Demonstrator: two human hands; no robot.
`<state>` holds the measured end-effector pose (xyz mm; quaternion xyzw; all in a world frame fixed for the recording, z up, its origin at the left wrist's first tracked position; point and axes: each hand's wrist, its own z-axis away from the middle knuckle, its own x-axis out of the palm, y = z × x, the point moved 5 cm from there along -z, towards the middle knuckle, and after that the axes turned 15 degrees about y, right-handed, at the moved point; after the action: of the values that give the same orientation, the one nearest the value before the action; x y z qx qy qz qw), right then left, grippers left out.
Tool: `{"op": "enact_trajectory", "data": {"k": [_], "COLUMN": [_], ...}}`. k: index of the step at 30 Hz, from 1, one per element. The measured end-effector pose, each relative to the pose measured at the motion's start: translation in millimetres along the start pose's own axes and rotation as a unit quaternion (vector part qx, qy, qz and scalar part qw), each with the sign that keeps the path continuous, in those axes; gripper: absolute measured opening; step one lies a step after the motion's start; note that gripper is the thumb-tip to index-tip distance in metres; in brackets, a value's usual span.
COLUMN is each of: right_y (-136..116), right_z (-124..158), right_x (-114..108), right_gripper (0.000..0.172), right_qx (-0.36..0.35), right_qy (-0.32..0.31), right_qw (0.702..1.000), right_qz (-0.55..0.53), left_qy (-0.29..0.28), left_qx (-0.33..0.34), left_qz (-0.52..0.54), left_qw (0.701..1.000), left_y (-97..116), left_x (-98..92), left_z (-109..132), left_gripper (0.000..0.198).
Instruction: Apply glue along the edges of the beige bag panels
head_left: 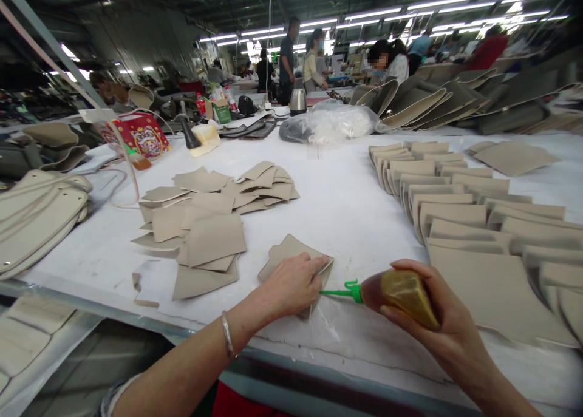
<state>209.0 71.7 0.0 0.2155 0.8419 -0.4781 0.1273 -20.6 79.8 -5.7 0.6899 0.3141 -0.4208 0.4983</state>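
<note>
Many lights (441,2) beyond white table (337,192); left hand (294,283) on beige piece (283,251), grip unclear; right hand (450,317) around bottle (401,292)

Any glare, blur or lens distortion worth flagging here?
Head view: the ceiling tube lights shine very bright while the upper left falls dark; head view: the left hand, right hand and squeeze bottle read fairly clearly; head view: background people look soft, and tan pieces at the right edge appear stretched and blurry.

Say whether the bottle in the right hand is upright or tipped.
Tipped: the right hand holds the bottle sideways, its green nozzle pointing toward the left hand.
</note>
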Motion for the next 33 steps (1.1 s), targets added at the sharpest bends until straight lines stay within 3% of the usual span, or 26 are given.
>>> {"op": "enact_trajectory", "data": {"k": [6,11,15,20,24,29,33], "right_y": [-1.3,-3.3,-6.5,-6.6,-4.9,-2.4,-1.3], "right_z": [7.5,18.9,22.5,27.8,27.8,27.3,22.8], "right_x": [-3.7,3.7,-0.4,3.8,0.3,3.7,-2.3], "right_gripper": [0.045,0.044,0.043,0.044,0.044,0.045,0.046], "right_qx": [-0.011,0.029,0.018,0.023,0.02,0.015,0.001], "right_qy": [0.039,-0.026,0.012,-0.037,0.006,-0.039,0.006], "right_qw": [0.999,0.999,1.0,0.998,0.999,0.998,1.0], "right_qz": [0.006,-0.02,-0.011,-0.036,-0.027,-0.045,-0.028], "left_qy": [0.006,-0.002,-0.004,-0.001,0.004,-0.002,0.003], "left_qx": [-0.003,-0.009,-0.008,-0.001,-0.004,-0.011,-0.006], "left_qz": [-0.005,-0.011,-0.023,-0.018,-0.017,-0.018,-0.019], "left_qw": [1.0,1.0,1.0,1.0,1.0,1.0,1.0], "left_y": [-0.4,0.9,1.0,0.9,0.2,0.2,-0.3], "left_x": [1.1,0.2,1.2,3.1,2.9,3.3,3.8], "left_z": [1.5,3.0,3.6,3.7,4.9,5.9,5.0], "left_gripper": [0.049,0.049,0.049,0.049,0.049,0.048,0.048]}}
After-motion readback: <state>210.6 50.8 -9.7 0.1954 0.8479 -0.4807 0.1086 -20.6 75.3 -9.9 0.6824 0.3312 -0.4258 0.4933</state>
